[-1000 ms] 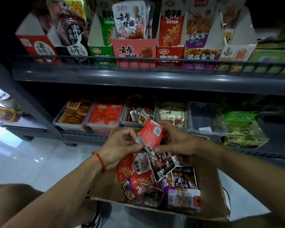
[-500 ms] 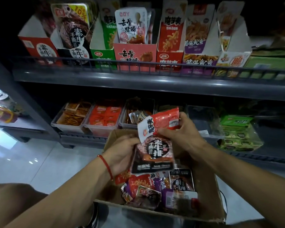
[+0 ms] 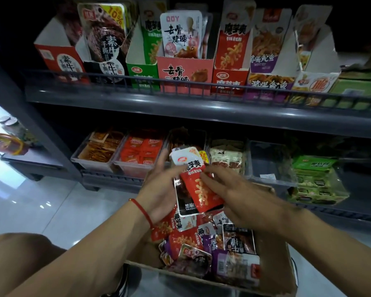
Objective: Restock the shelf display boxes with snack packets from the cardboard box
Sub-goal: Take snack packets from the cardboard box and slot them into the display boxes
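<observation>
My left hand (image 3: 161,189) holds a small stack of packets above the cardboard box (image 3: 272,275): a red and white packet (image 3: 196,185) lies on top of a black packet (image 3: 183,200). The fingers of my right hand (image 3: 229,194) lie over the right side of the red packet, touching it. Several more snack packets (image 3: 212,247) lie loose in the cardboard box below. On the upper shelf stand the display boxes, among them a red one (image 3: 228,79), a pink one (image 3: 183,71), a green one (image 3: 145,75) and a black one (image 3: 107,69).
A grey shelf rail (image 3: 180,103) runs across in front of the display boxes. On the lower shelf sit clear bins of packets (image 3: 137,155), one bare clear bin (image 3: 268,161), and a green wrapped bundle (image 3: 317,181). White tiled floor (image 3: 30,200) lies at left.
The red packet has turned from lying sideways to upright and now sits on the front of the black packet. Both hands have risen slightly and my right hand has come over the stack.
</observation>
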Demonstrator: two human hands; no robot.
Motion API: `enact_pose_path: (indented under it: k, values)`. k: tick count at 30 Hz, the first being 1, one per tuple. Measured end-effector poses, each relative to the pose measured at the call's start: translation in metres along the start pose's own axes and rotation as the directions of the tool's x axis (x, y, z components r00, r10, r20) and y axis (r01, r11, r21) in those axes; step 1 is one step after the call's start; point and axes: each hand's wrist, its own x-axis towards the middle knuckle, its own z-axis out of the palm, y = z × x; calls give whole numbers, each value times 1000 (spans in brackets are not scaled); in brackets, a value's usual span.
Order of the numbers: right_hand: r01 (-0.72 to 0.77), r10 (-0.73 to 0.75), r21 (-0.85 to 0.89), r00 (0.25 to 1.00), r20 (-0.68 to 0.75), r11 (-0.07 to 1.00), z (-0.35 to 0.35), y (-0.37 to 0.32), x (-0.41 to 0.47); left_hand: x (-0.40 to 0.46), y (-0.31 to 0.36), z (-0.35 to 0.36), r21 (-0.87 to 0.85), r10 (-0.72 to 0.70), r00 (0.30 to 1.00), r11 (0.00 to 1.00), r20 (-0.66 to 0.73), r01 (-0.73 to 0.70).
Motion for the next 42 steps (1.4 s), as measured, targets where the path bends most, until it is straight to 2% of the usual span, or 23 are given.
enact_pose_path:
  k: [2, 3, 6, 7, 9, 13, 15, 19, 22, 24, 26, 29, 32, 37, 42]
  values:
    - [-73, 52, 192, 992, 113, 979, -6, -1, -1, -1, -2, 0, 152, 87, 995, 985, -42, -79]
    - [-101, 75, 272, 991, 107, 957, -9, -2, 0, -4, -2, 2, 241, 122, 991, 965, -52, -106]
    - [-200, 265, 394, 957, -118, 897, -12, -3, 8, -9, -3, 6, 381, 190, 982, 909, -20, -169]
    - [-250, 357, 436, 916, -181, 864, -13, -2, 13, -12, -1, 9, 393, 205, 979, 901, -11, -185]
    - [-300, 467, 531, 859, -211, 792, -16, 1, 21, -15, 4, 13, 393, 230, 973, 893, 24, -221]
    - [-254, 424, 645, 898, -120, 721, -38, 8, 28, -21, 29, 21, 456, 293, 949, 833, 115, -313]
    - [-273, 463, 654, 876, -135, 706, -51, 9, 29, -22, 45, 25, 484, 324, 935, 802, 141, -351]
    - [-284, 593, 725, 778, -209, 627, -75, 10, 25, -18, 76, 24, 460, 393, 914, 797, 96, -391]
    - [-253, 619, 757, 747, -244, 603, -100, 16, 19, -13, 95, 20, 415, 415, 910, 826, 13, -383]
    - [-229, 624, 753, 725, -291, 617, -124, 23, 20, -12, 105, 19, 364, 404, 914, 857, -38, -364]
    - [-191, 622, 718, 673, -400, 669, -152, 29, 24, -12, 111, 19, 332, 393, 917, 875, -62, -353]
    - [-179, 567, 592, 591, -574, 786, -200, 44, 38, -15, 117, 19, 290, 387, 919, 890, -69, -353]
    - [-199, 495, 468, 544, -678, 861, -244, 66, 57, -18, 120, 18, 265, 372, 926, 900, -57, -345]
    - [-386, 392, 200, 525, -755, 901, -276, 94, 95, -22, 127, 15, 225, 328, 942, 925, -71, -306]
    - [-478, 399, 123, 533, -746, 870, -276, 102, 126, -23, 132, 12, 180, 311, 947, 939, -85, -293]
